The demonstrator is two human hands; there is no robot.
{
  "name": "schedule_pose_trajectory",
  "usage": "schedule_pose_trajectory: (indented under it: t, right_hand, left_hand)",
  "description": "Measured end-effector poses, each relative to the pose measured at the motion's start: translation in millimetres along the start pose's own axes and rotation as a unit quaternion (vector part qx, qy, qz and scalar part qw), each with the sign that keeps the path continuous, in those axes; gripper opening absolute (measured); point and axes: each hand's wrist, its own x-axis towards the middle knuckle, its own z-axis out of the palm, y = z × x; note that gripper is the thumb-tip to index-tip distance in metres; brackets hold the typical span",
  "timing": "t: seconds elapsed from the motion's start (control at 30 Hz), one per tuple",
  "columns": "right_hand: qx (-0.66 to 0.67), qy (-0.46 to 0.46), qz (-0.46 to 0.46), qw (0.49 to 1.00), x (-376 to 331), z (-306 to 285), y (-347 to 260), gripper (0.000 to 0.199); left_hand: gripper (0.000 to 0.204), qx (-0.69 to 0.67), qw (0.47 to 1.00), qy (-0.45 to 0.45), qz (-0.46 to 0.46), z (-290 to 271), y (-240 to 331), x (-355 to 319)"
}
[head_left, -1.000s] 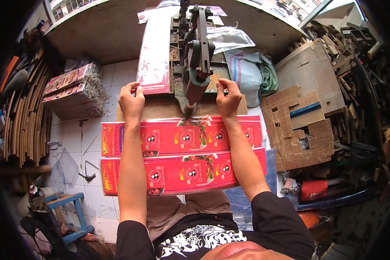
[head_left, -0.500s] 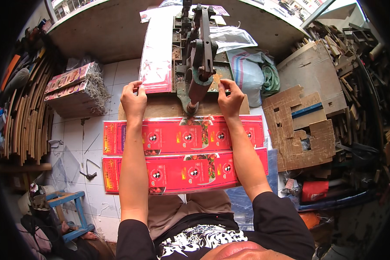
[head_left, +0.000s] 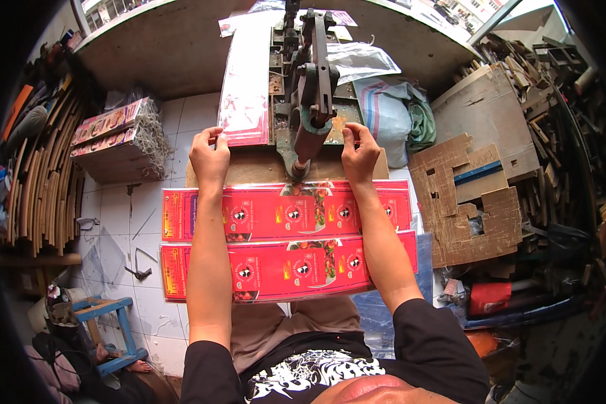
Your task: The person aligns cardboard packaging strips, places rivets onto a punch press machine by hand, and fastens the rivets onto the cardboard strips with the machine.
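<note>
My left hand [head_left: 210, 153] has its fingers curled together at the near left corner of a tall stack of glossy red-and-white printed sheets [head_left: 244, 101]. Right of the press, my right hand [head_left: 361, 155] is closed with thumb and forefinger brought together; anything thin between them is too small to make out. Between both hands stands a dark green iron press [head_left: 311, 138] with a long lever arm, its foot on a brown board [head_left: 249, 172]. Beneath my forearms lie two long red printed strips [head_left: 296, 212] [head_left: 299, 266], side by side, with a shiny clear surface.
Bundled printed boxes or sheets [head_left: 108, 145] sit on the tiled floor at left, near stacked wooden slats [head_left: 40, 188]. A blue stool frame [head_left: 124, 330] stands lower left. Right are a white woven sack [head_left: 384, 114], cut-out brown boards [head_left: 444, 202] and piled wood scraps [head_left: 559, 135].
</note>
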Motion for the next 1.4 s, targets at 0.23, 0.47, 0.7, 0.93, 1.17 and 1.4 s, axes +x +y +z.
schedule_pose_trajectory:
  t: [0.23,0.47,0.7,0.93,1.17,1.4]
  right_hand:
    - [0.013,-0.009,0.018,1.000,-1,-2,1,0.015]
    - [0.017,-0.004,-0.023,1.000,2,-3,-6,0.011]
    - [0.103,-0.085,-0.027,0.991,1,-2,-10,0.012]
    - [0.331,-0.218,0.145,0.906,-10,-6,-16,0.014]
    - [0.357,-0.308,0.221,0.854,-9,-10,-20,0.018]
    - [0.360,-0.382,0.217,0.823,-9,-7,-23,0.018]
  left_hand:
    - [0.017,-0.008,1.000,-0.004,-0.008,-1,3,-2]
    - [0.018,-0.019,1.000,0.000,-0.010,0,4,-2]
    - [0.020,0.010,1.000,-0.005,-0.006,-1,0,2]
    - [0.021,-0.005,1.000,-0.003,-0.017,0,2,0]
    - [0.021,-0.001,1.000,-0.002,-0.020,-1,3,0]
    - [0.020,-0.004,1.000,-0.002,-0.018,1,1,1]
